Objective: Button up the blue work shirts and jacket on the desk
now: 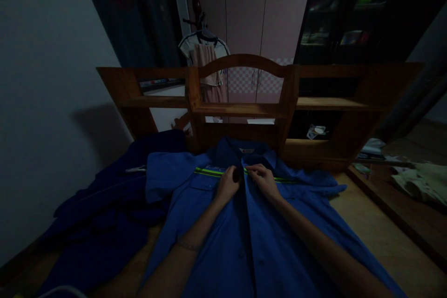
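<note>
A blue short-sleeved work shirt [216,223] lies spread face up, its collar toward the wooden shelf. A yellow-green stripe crosses its chest, and the front opening runs down the middle, parted lower down. My left hand [228,183] is closed at the left edge of the opening, just below the collar, with its fingertips partly hidden. Across the gap, my right hand [262,180] pinches the other front edge at the stripe. Both hands are close together but apart. Small dark buttons show lower on the front.
Dark blue clothing [115,205] lies heaped to the left, with a pale thin item [136,169] on it. Behind the shirt stands a wooden shelf [240,111]. Clothes [206,53] hang on a stand farther back. Light-coloured cloth [421,179] lies at the right.
</note>
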`<state>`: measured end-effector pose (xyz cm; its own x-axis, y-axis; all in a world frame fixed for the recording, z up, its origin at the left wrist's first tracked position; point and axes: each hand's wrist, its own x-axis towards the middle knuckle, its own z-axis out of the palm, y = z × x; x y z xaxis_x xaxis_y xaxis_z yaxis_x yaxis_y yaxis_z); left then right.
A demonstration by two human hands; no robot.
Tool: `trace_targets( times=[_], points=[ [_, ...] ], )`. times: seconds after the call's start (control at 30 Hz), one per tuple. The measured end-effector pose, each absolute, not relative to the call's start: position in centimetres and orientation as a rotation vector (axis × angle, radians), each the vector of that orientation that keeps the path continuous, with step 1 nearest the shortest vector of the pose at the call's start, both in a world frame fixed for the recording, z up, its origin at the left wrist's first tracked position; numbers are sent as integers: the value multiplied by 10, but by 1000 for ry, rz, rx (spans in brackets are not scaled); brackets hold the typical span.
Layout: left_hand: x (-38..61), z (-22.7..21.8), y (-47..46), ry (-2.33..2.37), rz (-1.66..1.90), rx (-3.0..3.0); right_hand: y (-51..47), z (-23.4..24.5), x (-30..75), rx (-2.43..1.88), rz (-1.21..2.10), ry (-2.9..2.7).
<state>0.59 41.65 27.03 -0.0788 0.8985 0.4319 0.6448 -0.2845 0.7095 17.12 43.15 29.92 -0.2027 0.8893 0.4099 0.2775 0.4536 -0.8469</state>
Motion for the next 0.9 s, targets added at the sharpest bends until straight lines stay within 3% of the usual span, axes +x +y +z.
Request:
trace_targets(
  times=[0.3, 0.9],
  points=[
    [1, 265, 416, 1543, 1277, 1920, 433, 279, 179, -941, 936, -1674],
    [6, 270, 412, 1422, 1412, 1844, 434, 275, 172, -907, 698, -1849]
  ],
)
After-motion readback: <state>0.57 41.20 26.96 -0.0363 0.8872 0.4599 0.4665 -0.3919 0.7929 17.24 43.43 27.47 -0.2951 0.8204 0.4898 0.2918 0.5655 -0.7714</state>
